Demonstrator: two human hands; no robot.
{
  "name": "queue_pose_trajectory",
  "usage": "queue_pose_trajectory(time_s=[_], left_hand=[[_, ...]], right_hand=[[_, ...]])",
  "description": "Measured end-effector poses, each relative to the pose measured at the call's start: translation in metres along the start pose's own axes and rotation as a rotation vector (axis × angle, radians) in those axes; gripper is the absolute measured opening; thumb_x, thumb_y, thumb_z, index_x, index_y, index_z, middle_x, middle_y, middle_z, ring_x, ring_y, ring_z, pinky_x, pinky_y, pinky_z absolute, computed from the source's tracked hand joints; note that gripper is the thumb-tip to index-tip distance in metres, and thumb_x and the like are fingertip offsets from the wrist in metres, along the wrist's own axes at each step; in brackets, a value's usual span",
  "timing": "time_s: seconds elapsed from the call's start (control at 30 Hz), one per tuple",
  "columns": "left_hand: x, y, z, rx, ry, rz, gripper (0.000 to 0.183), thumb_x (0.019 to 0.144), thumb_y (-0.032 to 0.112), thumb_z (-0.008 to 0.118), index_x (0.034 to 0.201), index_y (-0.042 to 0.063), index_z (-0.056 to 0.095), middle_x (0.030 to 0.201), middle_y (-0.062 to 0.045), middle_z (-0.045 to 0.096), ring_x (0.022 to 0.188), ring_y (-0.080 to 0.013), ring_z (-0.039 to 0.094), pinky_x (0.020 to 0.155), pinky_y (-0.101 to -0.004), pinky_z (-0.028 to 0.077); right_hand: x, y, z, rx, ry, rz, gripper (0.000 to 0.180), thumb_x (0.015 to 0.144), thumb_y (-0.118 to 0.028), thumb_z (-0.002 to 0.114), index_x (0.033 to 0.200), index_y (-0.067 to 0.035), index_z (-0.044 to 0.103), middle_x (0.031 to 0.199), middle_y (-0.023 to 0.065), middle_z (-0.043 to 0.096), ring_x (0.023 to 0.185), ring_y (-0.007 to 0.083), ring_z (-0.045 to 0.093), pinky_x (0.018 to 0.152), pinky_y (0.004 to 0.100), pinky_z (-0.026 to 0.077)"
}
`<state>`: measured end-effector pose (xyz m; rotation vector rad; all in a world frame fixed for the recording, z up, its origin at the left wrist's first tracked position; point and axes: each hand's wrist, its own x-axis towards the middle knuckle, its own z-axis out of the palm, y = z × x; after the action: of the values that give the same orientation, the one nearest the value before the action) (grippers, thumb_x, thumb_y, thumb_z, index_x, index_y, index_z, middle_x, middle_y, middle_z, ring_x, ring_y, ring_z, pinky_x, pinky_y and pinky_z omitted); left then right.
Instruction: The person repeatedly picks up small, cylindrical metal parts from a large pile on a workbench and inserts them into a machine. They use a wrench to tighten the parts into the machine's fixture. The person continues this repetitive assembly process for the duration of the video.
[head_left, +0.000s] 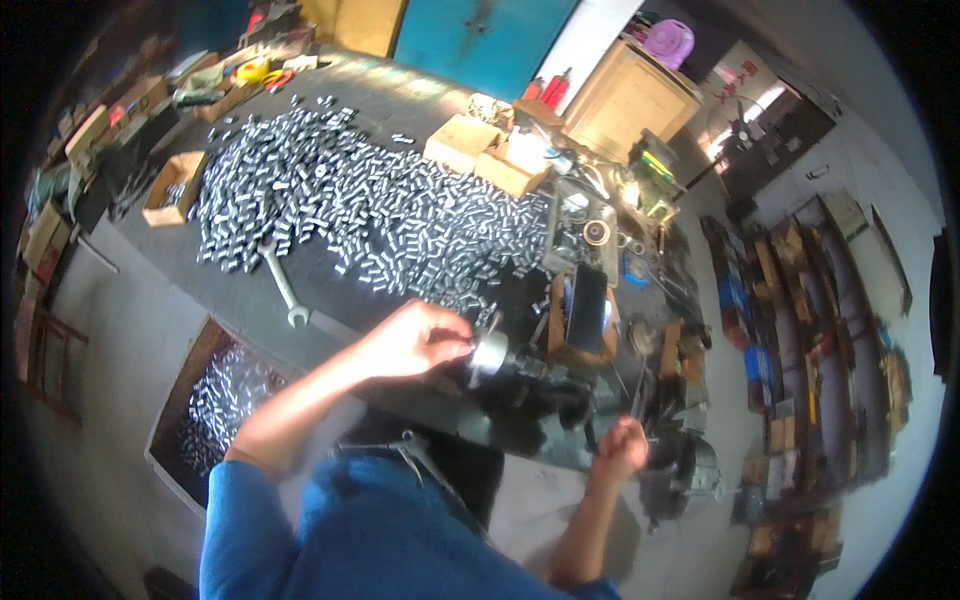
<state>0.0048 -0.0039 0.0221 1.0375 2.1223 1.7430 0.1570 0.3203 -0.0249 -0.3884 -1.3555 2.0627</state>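
My left hand (409, 341) is at the bright round metal chuck (489, 352) of a dark bench machine (555, 386). Its thumb and fingertips come together at the chuck's front face. Whatever may be between them is too small and blurred to make out. To the right, my right hand (624, 446) is curled into a fist around the lower end of a thin metal lever (640, 394) beside the machine. Beyond my left hand, a wide heap of small shiny metal sleeves (375, 202) spreads across the dark workbench (225, 289).
An open-ended wrench (283, 285) lies left of my left hand. A phone (586, 309) rests on a small carton past the machine. Below the bench's left edge stands a box of metal parts (225, 394). Cartons (461, 142) and a clear plastic bin (581, 225) border the heap.
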Motion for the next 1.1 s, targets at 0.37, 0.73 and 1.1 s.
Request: queue_pose_trajectory(time_s=[0.37,0.73,1.1], left_hand=[[-0.005,-0.011,0.000,-0.072,0.006,-0.035,0.014,0.082,0.008,0.059,0.088,-0.004,0.059,0.069,-0.007,0.060,0.062,-0.0104,0.056,0.058,-0.0253,0.046],[-0.004,-0.026,0.000,-0.363,-0.023,-0.105,0.016,0.084,0.010,0.058,0.090,-0.005,0.060,0.072,-0.005,0.060,0.063,-0.0092,0.057,0.059,-0.0230,0.048],[-0.004,-0.021,0.001,-0.533,0.003,-0.147,0.015,0.081,0.001,0.059,0.093,-0.006,0.058,0.078,-0.010,0.062,0.065,-0.0134,0.061,0.062,-0.0251,0.051]], right_hand=[[0.025,0.056,-0.009,-0.142,0.245,0.200,0.016,0.078,-0.016,0.048,0.081,-0.001,0.054,0.061,-0.0016,0.045,0.044,0.0050,0.032,0.035,0.0210,0.022],[0.092,0.023,0.065,-0.346,0.046,-0.093,0.020,0.078,-0.008,0.039,0.077,0.002,0.056,0.052,0.0014,0.044,0.040,0.0083,0.037,0.035,0.0213,0.028],[0.026,-0.011,0.015,0.041,-0.085,-0.216,0.017,0.080,-0.011,0.040,0.080,0.000,0.053,0.053,0.0003,0.035,0.040,0.0060,0.026,0.034,0.0195,0.021]])
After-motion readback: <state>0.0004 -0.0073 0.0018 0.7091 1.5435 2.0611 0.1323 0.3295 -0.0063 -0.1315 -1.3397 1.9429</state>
